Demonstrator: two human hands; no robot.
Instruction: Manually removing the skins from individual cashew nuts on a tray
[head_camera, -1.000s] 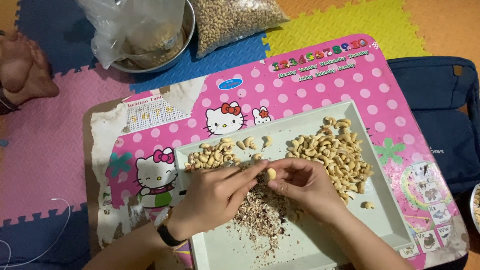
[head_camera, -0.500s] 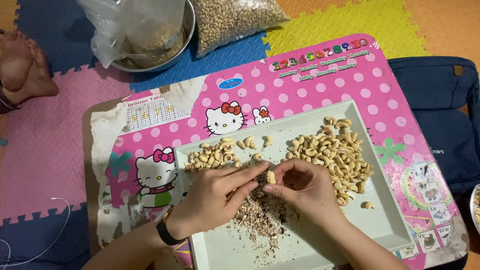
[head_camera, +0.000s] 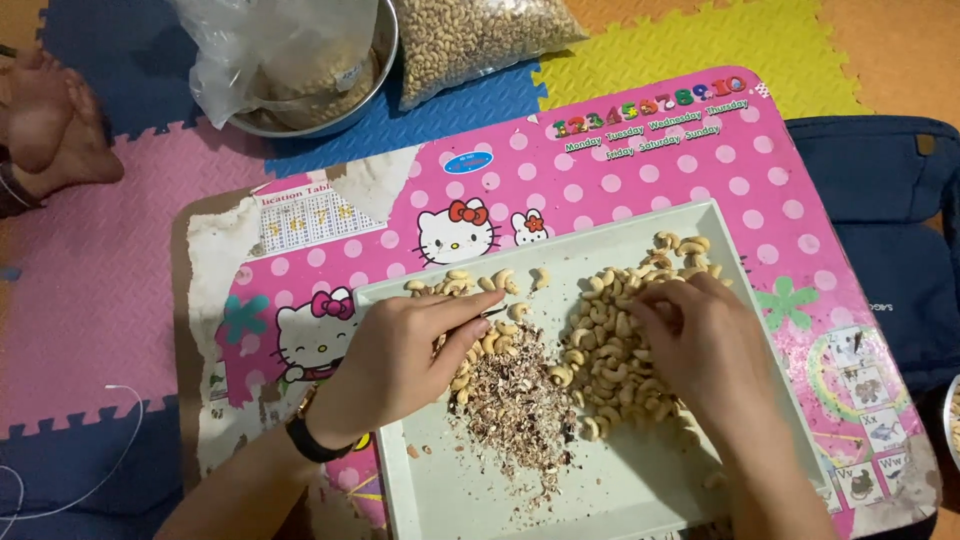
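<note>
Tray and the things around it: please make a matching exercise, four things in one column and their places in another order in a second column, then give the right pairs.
Things:
1. husk pile
2. right hand
3. steel bowl
4. left hand

Places:
A. on the blue mat, beyond the table
B. in the tray, between the two nut heaps
C. over the small nut heap, pinching a thin dark tool
D. on the big nut heap at the right of the tray

Pairs: 1-B, 2-D, 3-A, 4-C
</note>
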